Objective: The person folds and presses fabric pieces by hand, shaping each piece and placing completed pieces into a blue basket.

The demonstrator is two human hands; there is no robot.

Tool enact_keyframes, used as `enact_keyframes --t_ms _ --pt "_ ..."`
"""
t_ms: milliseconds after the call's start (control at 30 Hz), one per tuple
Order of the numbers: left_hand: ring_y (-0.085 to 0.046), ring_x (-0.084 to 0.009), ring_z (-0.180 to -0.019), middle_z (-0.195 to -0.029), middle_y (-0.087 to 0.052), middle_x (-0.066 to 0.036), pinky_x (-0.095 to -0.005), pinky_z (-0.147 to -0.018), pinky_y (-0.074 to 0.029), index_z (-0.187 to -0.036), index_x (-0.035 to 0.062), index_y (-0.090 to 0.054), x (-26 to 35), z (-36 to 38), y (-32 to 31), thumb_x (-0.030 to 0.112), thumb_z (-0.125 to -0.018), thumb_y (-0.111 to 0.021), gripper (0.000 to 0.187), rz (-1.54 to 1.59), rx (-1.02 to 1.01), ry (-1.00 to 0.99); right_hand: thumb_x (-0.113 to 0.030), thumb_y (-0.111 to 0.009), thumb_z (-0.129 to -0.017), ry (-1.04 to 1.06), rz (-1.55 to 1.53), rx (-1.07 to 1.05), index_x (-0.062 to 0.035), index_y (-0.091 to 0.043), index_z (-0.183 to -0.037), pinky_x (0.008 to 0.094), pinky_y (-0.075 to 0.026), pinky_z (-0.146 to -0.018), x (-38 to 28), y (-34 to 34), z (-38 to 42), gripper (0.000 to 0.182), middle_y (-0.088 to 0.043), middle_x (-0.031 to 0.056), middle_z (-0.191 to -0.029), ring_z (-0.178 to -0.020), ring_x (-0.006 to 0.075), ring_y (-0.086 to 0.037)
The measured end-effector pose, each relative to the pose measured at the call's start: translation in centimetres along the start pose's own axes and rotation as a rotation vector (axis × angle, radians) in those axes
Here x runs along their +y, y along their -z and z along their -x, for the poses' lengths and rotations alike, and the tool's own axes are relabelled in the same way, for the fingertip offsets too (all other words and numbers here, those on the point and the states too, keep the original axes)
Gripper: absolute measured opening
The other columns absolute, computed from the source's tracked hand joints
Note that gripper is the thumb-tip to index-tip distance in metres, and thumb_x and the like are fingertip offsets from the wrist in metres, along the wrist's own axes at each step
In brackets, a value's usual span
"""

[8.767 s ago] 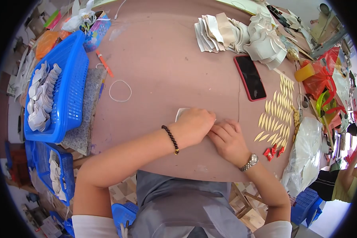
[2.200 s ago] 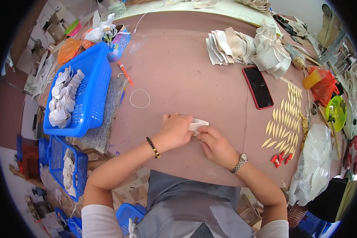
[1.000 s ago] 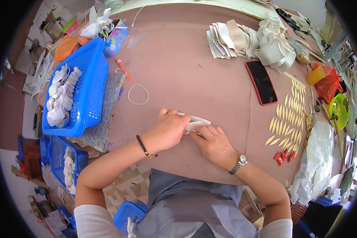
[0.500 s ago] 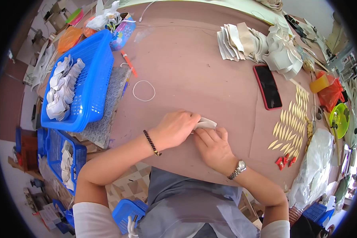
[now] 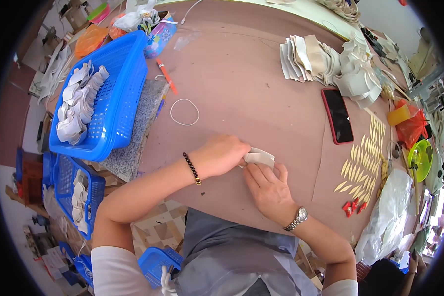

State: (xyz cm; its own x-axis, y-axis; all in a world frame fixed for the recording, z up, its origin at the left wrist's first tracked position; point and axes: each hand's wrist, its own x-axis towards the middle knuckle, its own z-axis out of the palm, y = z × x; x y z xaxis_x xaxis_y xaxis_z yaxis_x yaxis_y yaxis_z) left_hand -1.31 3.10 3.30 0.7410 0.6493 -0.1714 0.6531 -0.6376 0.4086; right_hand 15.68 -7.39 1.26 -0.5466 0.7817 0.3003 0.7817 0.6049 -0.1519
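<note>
Near the front of the brown-covered table [image 5: 241, 108], a small off-white piece of leather-like material [image 5: 261, 156] lies between my hands. My left hand [image 5: 225, 154], with a dark beaded bracelet at the wrist, is closed with its fingertips on the left end of the piece. From below, my right hand [image 5: 269, 188], wearing a metal watch, has its bent fingers pressed together along the lower edge. Fingers hide part of the piece, including its underside.
Stacks of similar pieces [image 5: 301, 58] lie at the back right, behind a phone [image 5: 337, 116]. Rows of thin yellow leaf-shaped strips [image 5: 364, 153] cover the right side. A blue basket [image 5: 126, 93] holds more pieces at left, near an orange pen [image 5: 166, 76] and white loop [image 5: 184, 99].
More of the piece shows between my hands, and my right fingers sit slightly lower and further right. The whole view has shifted a little. Both hands stay on the piece.
</note>
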Motion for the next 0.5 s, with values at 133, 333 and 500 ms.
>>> enact_keyframes --t_ms 133,333,500 --pt "-0.061 -0.0347 -0.069 -0.071 -0.062 -0.015 -0.0435 -0.063 -0.048 -0.076 0.0027 -0.060 0.1 -0.1 0.5 0.020 -0.076 -0.068 0.019 0.010 -0.007 0.005 -0.009 -0.055 -0.077 -0.051 -0.019 0.041 -0.0046 -0.060 -0.105 0.0468 -0.031 -0.090 -0.3 -0.2 -0.7 0.028 -0.056 0.0041 -0.106 -0.101 0.0166 -0.053" --pt "-0.062 -0.0360 -0.065 -0.067 -0.061 -0.019 -0.0426 -0.059 -0.049 -0.073 0.0003 -0.063 -0.4 0.0 0.8 0.016 -0.071 -0.071 0.017 0.081 0.011 0.016 -0.007 -0.055 -0.076 -0.116 -0.050 0.100 -0.0067 -0.061 -0.101 0.0464 -0.031 -0.088 -0.6 -0.9 -0.8 0.026 -0.055 0.0022 -0.100 -0.095 0.0157 -0.054" --pt "-0.055 -0.0343 -0.057 -0.061 -0.057 -0.016 -0.0423 -0.055 -0.043 -0.066 0.0007 -0.057 -0.1 0.8 2.1 0.014 -0.074 -0.070 0.020 0.159 -0.081 0.065 -0.006 -0.055 -0.076 -0.142 -0.075 0.080 -0.0067 -0.062 -0.101 0.0478 -0.030 -0.091 -0.6 -0.8 -0.9 0.025 -0.055 0.0026 -0.101 -0.098 0.0160 -0.053"
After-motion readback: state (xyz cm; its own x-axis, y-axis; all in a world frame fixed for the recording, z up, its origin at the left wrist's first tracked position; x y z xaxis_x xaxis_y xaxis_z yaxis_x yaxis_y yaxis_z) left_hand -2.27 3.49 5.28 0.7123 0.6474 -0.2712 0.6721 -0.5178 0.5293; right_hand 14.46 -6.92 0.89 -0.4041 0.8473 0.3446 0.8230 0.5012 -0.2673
